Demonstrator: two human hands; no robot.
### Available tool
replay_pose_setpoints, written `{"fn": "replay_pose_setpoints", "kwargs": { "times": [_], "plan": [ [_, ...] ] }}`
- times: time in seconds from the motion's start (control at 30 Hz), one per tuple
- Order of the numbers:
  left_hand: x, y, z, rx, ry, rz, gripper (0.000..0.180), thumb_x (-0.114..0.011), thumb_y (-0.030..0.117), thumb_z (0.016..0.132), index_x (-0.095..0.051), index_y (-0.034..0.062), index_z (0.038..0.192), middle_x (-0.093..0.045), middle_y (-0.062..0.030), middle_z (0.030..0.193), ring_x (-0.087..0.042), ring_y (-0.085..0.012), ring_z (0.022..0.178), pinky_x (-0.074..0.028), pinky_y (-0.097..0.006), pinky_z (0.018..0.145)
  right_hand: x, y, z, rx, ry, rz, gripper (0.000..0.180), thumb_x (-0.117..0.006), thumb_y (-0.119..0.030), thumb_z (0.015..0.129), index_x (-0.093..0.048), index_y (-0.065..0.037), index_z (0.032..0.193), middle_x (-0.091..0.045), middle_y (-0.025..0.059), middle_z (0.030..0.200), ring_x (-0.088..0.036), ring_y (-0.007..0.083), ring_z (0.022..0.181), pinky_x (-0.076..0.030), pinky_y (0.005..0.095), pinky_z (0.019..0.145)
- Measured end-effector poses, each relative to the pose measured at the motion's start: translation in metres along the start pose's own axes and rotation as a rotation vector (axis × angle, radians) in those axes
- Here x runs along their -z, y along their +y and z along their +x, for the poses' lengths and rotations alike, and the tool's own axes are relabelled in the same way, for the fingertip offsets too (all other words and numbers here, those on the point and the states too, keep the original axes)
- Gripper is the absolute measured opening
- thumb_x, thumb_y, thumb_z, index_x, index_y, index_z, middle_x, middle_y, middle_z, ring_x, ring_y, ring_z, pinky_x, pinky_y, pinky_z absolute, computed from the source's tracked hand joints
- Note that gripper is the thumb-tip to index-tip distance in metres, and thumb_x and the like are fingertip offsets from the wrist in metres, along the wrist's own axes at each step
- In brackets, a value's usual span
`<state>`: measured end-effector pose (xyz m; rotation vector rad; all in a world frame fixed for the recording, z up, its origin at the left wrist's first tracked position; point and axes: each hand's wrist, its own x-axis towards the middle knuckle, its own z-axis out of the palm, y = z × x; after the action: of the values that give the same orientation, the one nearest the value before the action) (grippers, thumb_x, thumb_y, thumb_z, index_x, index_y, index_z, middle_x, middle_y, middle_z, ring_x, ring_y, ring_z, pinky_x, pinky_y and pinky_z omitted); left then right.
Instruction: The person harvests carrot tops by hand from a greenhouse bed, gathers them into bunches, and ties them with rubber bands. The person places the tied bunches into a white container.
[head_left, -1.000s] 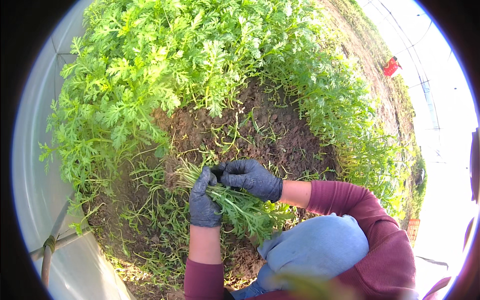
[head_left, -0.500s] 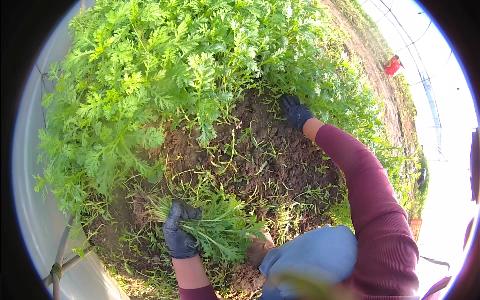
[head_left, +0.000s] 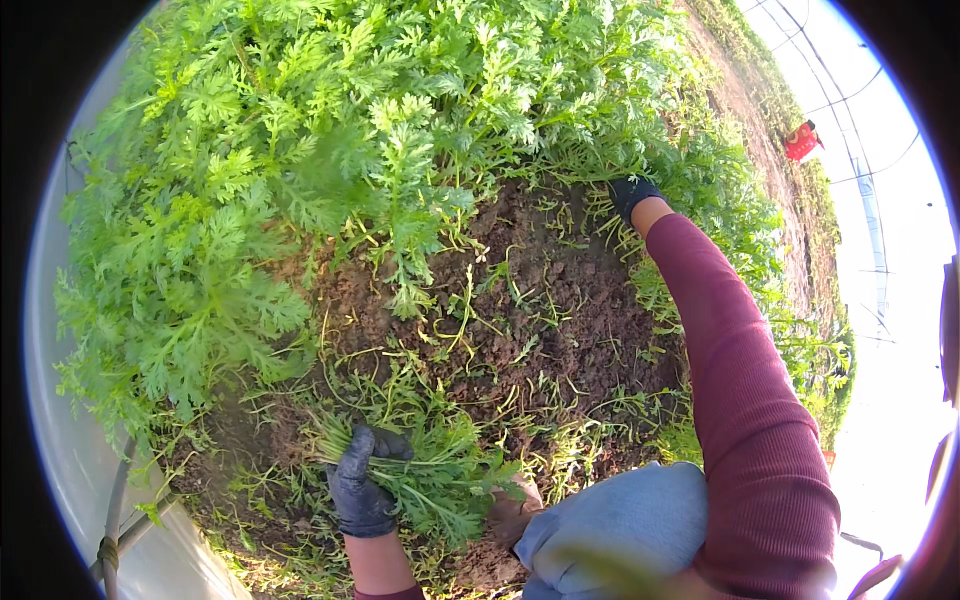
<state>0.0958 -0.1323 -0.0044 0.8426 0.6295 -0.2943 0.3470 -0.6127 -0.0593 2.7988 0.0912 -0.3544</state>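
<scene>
My left hand (head_left: 362,483), in a dark glove, is closed around a bunch of cut leafy green stems (head_left: 430,480) held low over the bare soil (head_left: 560,330). My right hand (head_left: 632,192), also gloved, is stretched far forward at the base of the standing green plants (head_left: 380,130), its fingers mostly hidden among the stalks. The red sleeve (head_left: 740,380) runs from it back to the lower right. Whether the right hand grips a stalk cannot be made out.
Dense feathery green plants fill the top and left. A white plastic wall with a pole (head_left: 125,520) borders the left. My knee in blue trousers (head_left: 620,525) is at the bottom. A red object (head_left: 800,140) lies far down the dirt row.
My right hand left the bunch and reached forward to the plants at the far edge of the soil patch. My left hand kept the bunch and sank lower and left.
</scene>
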Motion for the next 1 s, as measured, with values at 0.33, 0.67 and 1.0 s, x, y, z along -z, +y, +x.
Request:
{"fn": "replay_pose_setpoints", "kwargs": {
  "times": [0.33,0.67,1.0],
  "plan": [
    [-0.008,-0.001,0.005,-0.008,0.038,0.118,0.028,-0.065,0.027,0.079,-0.051,0.0036,0.072,-0.055,-0.0096,0.068,-0.053,-0.0207,0.062,-0.045,-0.033,0.060,-0.015,-0.002,-0.050,0.198,-0.198,-0.287,0.022,-0.049,-0.017,0.080,-0.065,-0.007,0.092,-0.067,0.0112,0.078,-0.066,0.0290,0.072,-0.050,0.0432,0.059],
    [-0.017,0.000,0.002,-0.011,0.029,0.154,0.021,-0.065,0.019,0.079,-0.053,0.0026,0.077,-0.057,-0.0108,0.067,-0.057,-0.0220,0.060,-0.048,-0.033,0.055,-0.033,0.007,-0.063,0.123,-0.208,-0.639,0.044,-0.046,-0.025,0.088,-0.044,0.008,0.117,-0.065,0.0177,0.078,-0.065,0.0276,0.068,-0.049,0.0413,0.059],
    [-0.017,-0.008,0.005,0.030,0.022,0.246,0.019,-0.064,0.017,0.079,-0.058,-0.0005,0.077,-0.060,-0.0129,0.069,-0.058,-0.0216,0.058,-0.049,-0.032,0.054,-0.030,0.017,-0.017,0.039,0.074,-0.489,0.021,-0.043,-0.015,0.086,-0.055,-0.008,0.101,-0.062,0.0121,0.091,-0.061,0.0294,0.085,-0.044,0.0442,0.070]
  ]
}}
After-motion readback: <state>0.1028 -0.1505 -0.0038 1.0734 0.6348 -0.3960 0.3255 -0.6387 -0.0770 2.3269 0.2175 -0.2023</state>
